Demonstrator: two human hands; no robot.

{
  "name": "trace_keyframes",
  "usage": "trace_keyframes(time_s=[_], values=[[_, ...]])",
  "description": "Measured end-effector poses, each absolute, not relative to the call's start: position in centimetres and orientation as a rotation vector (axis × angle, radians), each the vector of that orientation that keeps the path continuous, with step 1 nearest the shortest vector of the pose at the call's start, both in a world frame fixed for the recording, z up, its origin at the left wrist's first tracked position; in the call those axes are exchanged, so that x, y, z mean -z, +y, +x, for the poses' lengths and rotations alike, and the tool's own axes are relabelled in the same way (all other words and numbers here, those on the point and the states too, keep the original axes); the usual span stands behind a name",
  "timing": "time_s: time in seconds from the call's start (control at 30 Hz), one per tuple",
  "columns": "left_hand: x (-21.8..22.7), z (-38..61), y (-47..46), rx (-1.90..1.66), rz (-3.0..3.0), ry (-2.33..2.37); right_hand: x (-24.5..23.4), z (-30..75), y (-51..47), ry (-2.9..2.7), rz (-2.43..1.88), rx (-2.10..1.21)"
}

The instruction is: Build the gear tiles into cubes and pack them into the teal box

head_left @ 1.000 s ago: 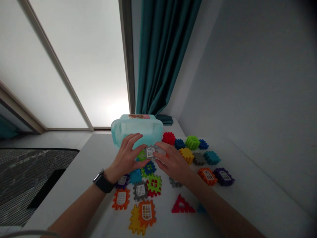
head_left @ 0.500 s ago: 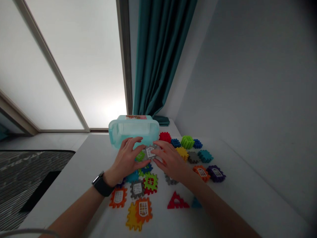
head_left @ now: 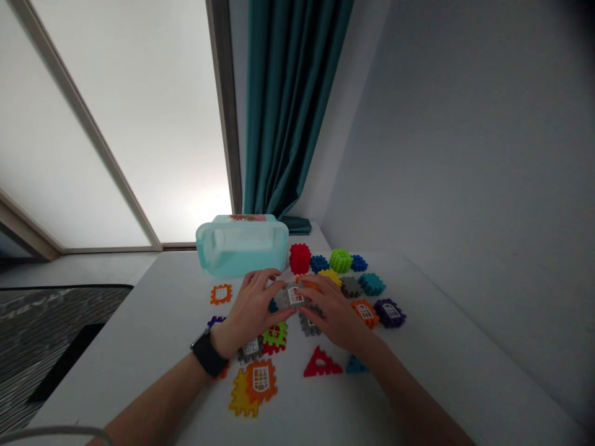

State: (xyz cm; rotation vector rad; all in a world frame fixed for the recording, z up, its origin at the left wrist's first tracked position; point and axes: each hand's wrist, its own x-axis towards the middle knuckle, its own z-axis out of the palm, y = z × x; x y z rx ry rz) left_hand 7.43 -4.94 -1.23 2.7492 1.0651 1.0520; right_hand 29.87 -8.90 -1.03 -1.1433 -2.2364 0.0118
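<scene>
Pinching a gray window tile (head_left: pixel 294 296) between them, the left hand (head_left: pixel 253 306) and the right hand (head_left: pixel 334 313) meet above a white table (head_left: pixel 418 378). Both hands are half closed with curled fingers, the left on the tile's left side and the right on its right side. An orange piece (head_left: pixel 304 282) lies against the tile under the right hand; whether the two are joined cannot be told. A black smartwatch (head_left: pixel 207 354) sits on the left wrist.

Nearest the person, an orange window tile (head_left: pixel 260 381) overlaps one yellow tile (head_left: pixel 238 396). Two triangles lie to the right of these: one red (head_left: pixel 320 364) and one teal (head_left: pixel 356 365). Under and just beside the hands are one green-and-red tile (head_left: pixel 274 337), one gray tile (head_left: pixel 251 350), one partly hidden purple tile (head_left: pixel 215 321) and another gray tile (head_left: pixel 309 324).

Farther out are a small orange frame (head_left: pixel 221 293), an orange tile (head_left: pixel 365 313) and a purple tile (head_left: pixel 389 313). Beyond the hands, a row holds seven more pieces: one red block (head_left: pixel 300 258), two blue (head_left: pixel 318 263), one green (head_left: pixel 341 260), one yellow (head_left: pixel 330 275), one gray (head_left: pixel 351 287) and one teal (head_left: pixel 370 284).

One translucent aqua plastic box (head_left: pixel 242 251) lies on its side at the far edge, before a teal curtain (head_left: pixel 288 105).
</scene>
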Motion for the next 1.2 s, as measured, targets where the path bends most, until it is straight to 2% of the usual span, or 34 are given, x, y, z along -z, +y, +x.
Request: trace_keyframes(time_s=[0.3,0.63,1.2], values=[[2.3,10.7,-6.1,-0.973,2.634,1.005,2.8,32.2,-11.6,-2.093,-1.282,-0.003],[4.3,11.4,-7.2,-0.867,2.606,0.991,4.0,32.3,-12.3,-2.078,-1.293,-0.174],[4.7,11.4,-7.2,-0.966,2.552,0.987,3.6,32.4,-12.4,-2.065,-1.322,-0.257]])
